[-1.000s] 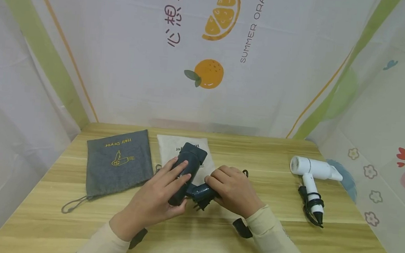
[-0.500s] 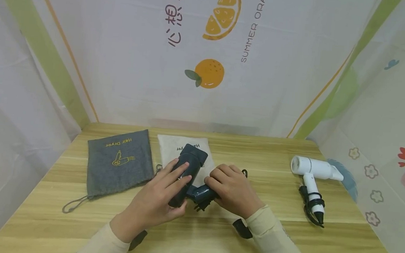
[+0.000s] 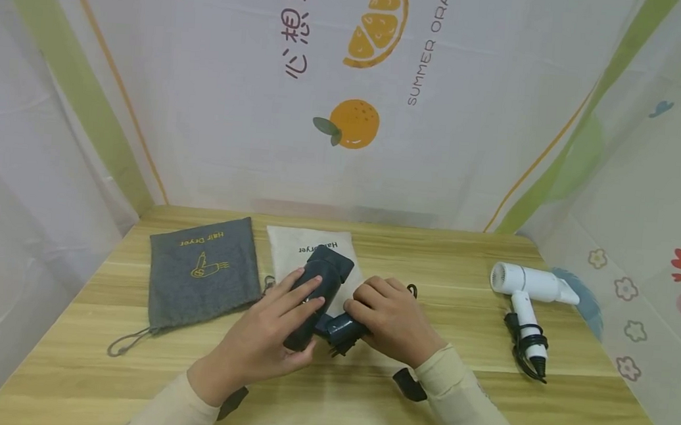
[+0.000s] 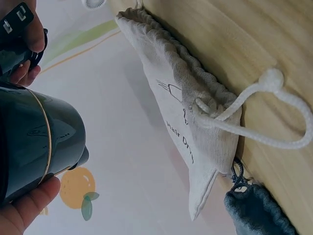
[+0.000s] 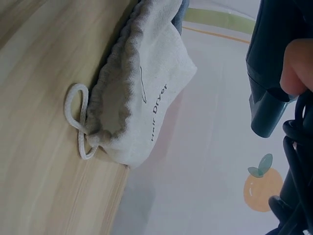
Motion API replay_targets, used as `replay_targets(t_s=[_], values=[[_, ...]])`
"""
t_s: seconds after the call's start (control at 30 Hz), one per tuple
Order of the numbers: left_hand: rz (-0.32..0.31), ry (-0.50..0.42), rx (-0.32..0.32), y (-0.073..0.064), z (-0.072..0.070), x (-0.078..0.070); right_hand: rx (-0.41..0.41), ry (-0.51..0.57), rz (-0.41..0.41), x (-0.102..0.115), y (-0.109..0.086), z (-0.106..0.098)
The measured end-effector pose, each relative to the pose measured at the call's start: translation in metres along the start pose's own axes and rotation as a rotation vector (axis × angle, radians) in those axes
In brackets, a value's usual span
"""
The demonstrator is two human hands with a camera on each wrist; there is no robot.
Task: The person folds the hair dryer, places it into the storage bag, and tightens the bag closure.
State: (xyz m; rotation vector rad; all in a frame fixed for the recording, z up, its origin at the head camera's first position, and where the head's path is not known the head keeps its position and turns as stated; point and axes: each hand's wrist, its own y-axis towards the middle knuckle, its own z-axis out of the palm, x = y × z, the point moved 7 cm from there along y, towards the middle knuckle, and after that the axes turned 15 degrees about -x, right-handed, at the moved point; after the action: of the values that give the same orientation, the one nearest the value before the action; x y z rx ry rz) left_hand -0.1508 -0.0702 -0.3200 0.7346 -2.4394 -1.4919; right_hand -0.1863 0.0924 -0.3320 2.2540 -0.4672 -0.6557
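Note:
Both hands hold a dark blue hair dryer (image 3: 326, 284) above the table in the head view. My left hand (image 3: 270, 329) grips its barrel, fingers spread over the top and thumb underneath. Curled round the handle is my right hand (image 3: 389, 318); a plug's prongs show below it. In the left wrist view the glossy barrel (image 4: 66, 129) has a gold ring, with the thumb (image 4: 41, 196) against it. A black cord (image 5: 296, 166) is wrapped at the handle in the right wrist view. Behind the dryer lies a white drawstring bag (image 3: 287, 243) marked "Hair Dryer", partly hidden.
A grey drawstring bag (image 3: 202, 282) with yellow print lies at the left of the wooden table (image 3: 97, 386). At the right rests a white hair dryer (image 3: 534, 283) with a black cord (image 3: 527, 347) round its handle. A printed curtain (image 3: 216, 131) closes off the back.
The dark hair dryer's nozzle end has shifted slightly right and down in the head view, and less of the plug shows. Both hands keep their hold. The camera view has drifted slightly.

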Motion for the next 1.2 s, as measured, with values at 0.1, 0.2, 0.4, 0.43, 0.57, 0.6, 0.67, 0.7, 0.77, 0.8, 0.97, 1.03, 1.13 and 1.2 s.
replay_targets(t_s=[0.1, 0.2, 0.4, 0.43, 0.57, 0.6, 0.67, 0.7, 0.77, 0.8, 0.97, 1.03, 1.13, 1.2], values=[[-0.002, -0.013, -0.003, -0.0003, 0.001, -0.0009, -0.003, 0.003, -0.002, 0.0003, -0.0006, -0.0005], [-0.001, -0.019, -0.004, 0.0003, 0.0007, -0.0018, -0.01, 0.001, -0.008, 0.0007, -0.0005, -0.0007], [0.004, -0.027, -0.015, 0.002, -0.0016, -0.0028, -0.023, 0.006, -0.017, 0.0017, 0.0021, -0.0021], [0.005, -0.031, -0.02, 0.002, -0.0021, -0.003, -0.022, 0.005, -0.02, 0.002, 0.0026, -0.0023], [0.004, -0.043, -0.045, 0.0013, -0.0037, -0.0039, -0.009, 0.009, -0.025, 0.0031, 0.004, -0.0024], [0.005, -0.045, -0.046, 0.001, -0.0036, -0.0041, -0.006, 0.01, -0.025, 0.0034, 0.004, -0.0022], [0.006, -0.046, -0.043, 0.0005, -0.003, -0.0046, 0.001, 0.012, -0.021, 0.0036, 0.0035, -0.002], [0.007, -0.046, -0.04, 0.0004, -0.0026, -0.0048, 0.002, 0.013, -0.02, 0.0037, 0.0031, -0.002], [0.01, -0.046, -0.03, 0.0002, -0.0016, -0.0053, 0.003, 0.016, -0.016, 0.0036, 0.002, -0.0016], [0.012, -0.046, -0.027, 0.0002, -0.0012, -0.0055, 0.001, 0.015, -0.016, 0.0035, 0.0014, -0.0014], [0.024, -0.046, -0.03, 0.0011, -0.0011, -0.0066, -0.008, 0.021, -0.022, 0.0038, 0.0006, -0.0004], [0.028, -0.05, -0.036, 0.0011, -0.0015, -0.0071, -0.011, 0.023, -0.025, 0.0045, 0.0009, -0.0006], [0.032, -0.053, -0.038, 0.0009, -0.0015, -0.0081, -0.011, 0.022, -0.028, 0.0056, 0.0007, -0.0011], [0.033, -0.054, -0.039, 0.0009, -0.0015, -0.0088, -0.01, 0.022, -0.03, 0.0063, 0.0004, -0.0013]])
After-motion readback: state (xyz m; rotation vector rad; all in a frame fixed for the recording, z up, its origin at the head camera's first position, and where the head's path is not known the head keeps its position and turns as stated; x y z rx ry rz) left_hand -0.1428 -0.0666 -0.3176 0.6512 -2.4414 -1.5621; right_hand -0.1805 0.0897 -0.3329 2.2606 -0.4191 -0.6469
